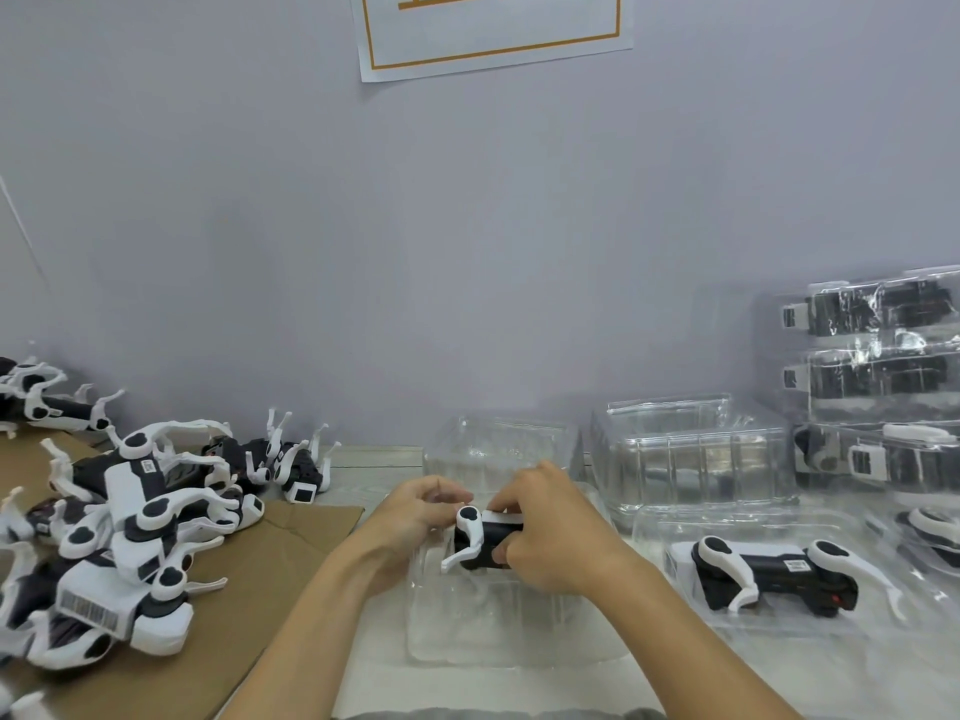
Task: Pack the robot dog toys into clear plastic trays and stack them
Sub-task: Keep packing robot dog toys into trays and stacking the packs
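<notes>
Both hands hold one toy dog [485, 540] over the open tray [514, 615], centre of the worktop [363, 491]. Left hand [415, 511]: fingers curled round the dog's left end, by the white leg joint. Right hand [550, 532]: fingers clamped on the black body, thumb underneath, fingertips on the white top edge. Dog sits at the tray's far part, seems partly down in the cavity; cannot tell if it is fully seated.

Relative to the open tray:
- Just right, a packed tray [779, 579] with a dog lying on its side, legs folded.
- Behind it, an upright clear shell [498, 449], touching or nearly so.
- Behind-right, empty trays [691, 459] nested in a stack.
- Far right, by the wall, stacked packed trays [872, 376], dogs visible through the plastic.
- Far right edge, another tray [930, 532], cut off by the frame.
- Left, a loose dog pile [130, 537] on cardboard [270, 558], legs tangled, barcode labels showing.
- Behind-left, one dog [301, 470] upside down, legs up.
- Above, on the wall, a paper sign [493, 28] with an orange border.
</notes>
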Action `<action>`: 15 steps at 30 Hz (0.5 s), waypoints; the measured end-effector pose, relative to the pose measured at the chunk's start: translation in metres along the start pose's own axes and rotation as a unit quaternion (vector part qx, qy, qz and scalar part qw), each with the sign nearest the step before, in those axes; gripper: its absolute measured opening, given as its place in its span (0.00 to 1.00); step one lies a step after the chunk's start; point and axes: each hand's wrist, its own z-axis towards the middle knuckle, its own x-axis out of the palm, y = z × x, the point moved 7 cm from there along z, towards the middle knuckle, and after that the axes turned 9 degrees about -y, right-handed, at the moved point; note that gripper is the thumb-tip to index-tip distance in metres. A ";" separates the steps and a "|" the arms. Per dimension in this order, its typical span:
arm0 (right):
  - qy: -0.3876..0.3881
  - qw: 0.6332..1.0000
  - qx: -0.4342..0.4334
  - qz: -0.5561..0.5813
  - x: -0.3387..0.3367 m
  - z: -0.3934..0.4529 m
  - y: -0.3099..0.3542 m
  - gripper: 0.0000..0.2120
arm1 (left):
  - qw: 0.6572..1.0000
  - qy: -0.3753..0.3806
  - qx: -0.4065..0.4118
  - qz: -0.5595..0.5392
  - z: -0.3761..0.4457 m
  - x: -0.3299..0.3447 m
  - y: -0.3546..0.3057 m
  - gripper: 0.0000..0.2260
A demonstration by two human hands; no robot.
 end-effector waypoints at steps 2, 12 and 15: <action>0.004 1.000 0.001 0.005 0.000 0.001 -0.001 0.05 | 1.000 0.000 -0.006 -0.013 -0.001 0.000 0.001 0.06; 0.005 1.000 0.001 0.023 0.000 0.002 -0.002 0.04 | 0.995 0.041 -0.042 -0.077 -0.007 0.004 0.003 0.13; 0.008 1.000 0.007 -0.011 0.002 0.002 -0.004 0.13 | 0.999 0.024 -0.039 -0.024 -0.005 0.002 0.000 0.10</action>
